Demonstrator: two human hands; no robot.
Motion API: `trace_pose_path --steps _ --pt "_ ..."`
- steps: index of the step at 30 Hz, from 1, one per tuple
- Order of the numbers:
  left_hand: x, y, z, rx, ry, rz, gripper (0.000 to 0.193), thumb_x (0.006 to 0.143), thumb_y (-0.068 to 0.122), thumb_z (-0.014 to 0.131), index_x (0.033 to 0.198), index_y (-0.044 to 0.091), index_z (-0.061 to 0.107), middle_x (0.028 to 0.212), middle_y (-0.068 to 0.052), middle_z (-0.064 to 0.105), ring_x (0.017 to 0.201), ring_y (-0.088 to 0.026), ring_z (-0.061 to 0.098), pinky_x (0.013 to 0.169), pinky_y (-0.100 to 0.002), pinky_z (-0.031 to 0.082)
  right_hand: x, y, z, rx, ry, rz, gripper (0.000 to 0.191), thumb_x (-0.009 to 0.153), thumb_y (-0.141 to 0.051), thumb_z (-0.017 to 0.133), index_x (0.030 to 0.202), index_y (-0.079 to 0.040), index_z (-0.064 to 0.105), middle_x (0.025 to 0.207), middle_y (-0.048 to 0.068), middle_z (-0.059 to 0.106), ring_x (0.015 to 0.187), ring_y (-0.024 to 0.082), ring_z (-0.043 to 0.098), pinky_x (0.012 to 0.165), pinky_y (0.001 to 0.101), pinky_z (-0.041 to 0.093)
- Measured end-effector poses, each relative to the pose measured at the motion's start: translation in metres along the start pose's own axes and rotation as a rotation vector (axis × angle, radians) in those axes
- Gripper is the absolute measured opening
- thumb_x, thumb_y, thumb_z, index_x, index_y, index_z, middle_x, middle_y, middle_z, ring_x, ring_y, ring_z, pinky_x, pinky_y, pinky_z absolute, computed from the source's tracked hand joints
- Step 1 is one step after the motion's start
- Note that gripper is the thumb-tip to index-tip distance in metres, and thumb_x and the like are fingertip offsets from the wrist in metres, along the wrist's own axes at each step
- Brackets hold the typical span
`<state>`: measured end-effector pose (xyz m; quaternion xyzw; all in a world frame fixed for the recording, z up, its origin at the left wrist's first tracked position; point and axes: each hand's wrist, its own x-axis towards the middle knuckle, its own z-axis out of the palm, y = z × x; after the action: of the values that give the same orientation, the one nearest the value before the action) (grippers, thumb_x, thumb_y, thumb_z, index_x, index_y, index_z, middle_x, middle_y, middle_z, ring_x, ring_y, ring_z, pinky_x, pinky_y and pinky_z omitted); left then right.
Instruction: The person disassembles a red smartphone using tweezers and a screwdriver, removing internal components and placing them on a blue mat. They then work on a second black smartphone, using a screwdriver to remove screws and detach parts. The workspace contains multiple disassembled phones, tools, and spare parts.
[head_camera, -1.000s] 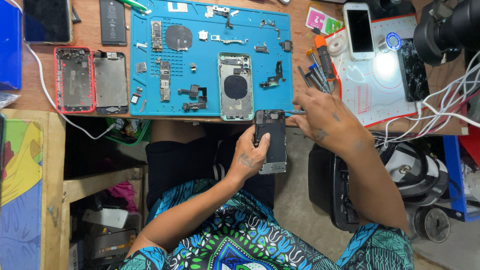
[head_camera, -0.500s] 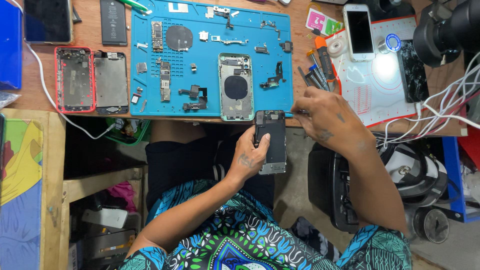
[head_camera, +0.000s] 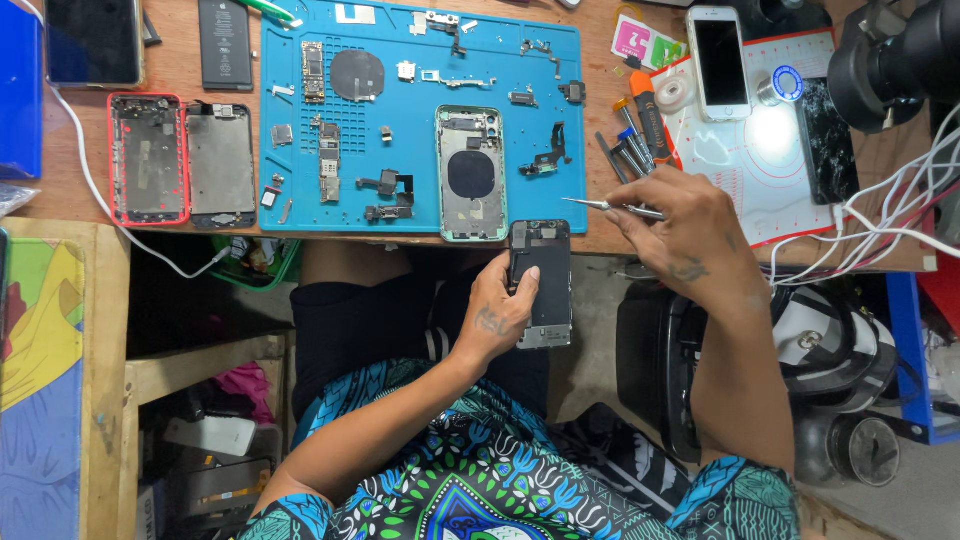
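The left hand (head_camera: 500, 315) is gripping the screen (head_camera: 541, 283) off the bench edge (head_camera: 600, 240), over the lap, while the right hand (head_camera: 690, 235) is pinching tweezers (head_camera: 612, 206), so a loosening grip risks dropping it.

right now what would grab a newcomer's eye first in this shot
The bright blue work mat at the top, strewn with small phone parts around a green-edged phone shell. Below its edge, the left hand holds a dark phone assembly while the right hand pinches metal tweezers. A red-framed phone shell lies left of the mat.
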<state>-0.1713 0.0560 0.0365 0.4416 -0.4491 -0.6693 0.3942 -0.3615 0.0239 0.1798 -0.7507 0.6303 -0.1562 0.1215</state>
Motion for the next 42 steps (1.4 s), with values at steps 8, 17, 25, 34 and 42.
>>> trace_pose_path --steps 8,17,25,34,42 --pt "0.000 -0.002 0.001 -0.032 -0.010 -0.065 0.024 0.098 0.019 0.059 0.111 0.001 0.068 0.067 -0.001 0.063 0.052 -0.007 0.054 0.050 -0.027 0.046 -0.015 0.015 0.038 0.147 0.026 0.125 0.023 0.093 -0.016 0.075 0.113 -0.005 0.074 0.095 0.012 0.072 0.076 0.023 0.069 0.064 0.0351 0.053" --pt "0.000 -0.004 0.004 -0.032 0.001 -0.042 0.025 0.098 0.019 0.060 0.112 0.000 0.067 0.068 -0.001 0.064 0.051 -0.007 0.055 0.049 -0.026 0.047 -0.025 0.025 0.051 0.181 -0.005 0.104 0.027 0.093 -0.009 0.071 0.120 -0.006 0.072 0.096 0.013 0.073 0.082 0.025 0.070 0.072 0.0363 0.055" --pt "0.000 -0.001 0.004 -0.018 0.004 -0.030 0.027 0.098 0.020 0.060 0.114 -0.001 0.067 0.071 -0.002 0.066 0.055 -0.008 0.058 0.052 -0.027 0.049 -0.022 0.019 0.049 0.148 -0.138 -0.021 0.046 0.093 -0.004 0.059 0.138 -0.009 0.061 0.114 0.020 0.069 0.095 0.035 0.069 0.082 0.0413 0.055" --pt "0.001 -0.003 0.002 -0.013 -0.016 -0.028 0.029 0.098 0.021 0.059 0.117 -0.001 0.066 0.079 -0.004 0.069 0.064 -0.008 0.063 0.060 -0.027 0.054 -0.012 0.023 0.051 0.119 -0.235 0.022 0.048 0.094 -0.005 0.052 0.141 -0.011 0.058 0.113 0.020 0.070 0.098 0.035 0.070 0.087 0.0439 0.054" --pt "0.000 -0.005 0.003 -0.035 -0.009 -0.063 0.029 0.099 0.021 0.060 0.116 -0.001 0.067 0.076 -0.003 0.067 0.062 -0.008 0.059 0.058 -0.027 0.051 -0.005 0.018 0.054 0.113 -0.185 -0.006 0.037 0.102 -0.017 0.054 0.139 -0.012 0.062 0.115 0.018 0.073 0.097 0.036 0.072 0.083 0.0440 0.055"
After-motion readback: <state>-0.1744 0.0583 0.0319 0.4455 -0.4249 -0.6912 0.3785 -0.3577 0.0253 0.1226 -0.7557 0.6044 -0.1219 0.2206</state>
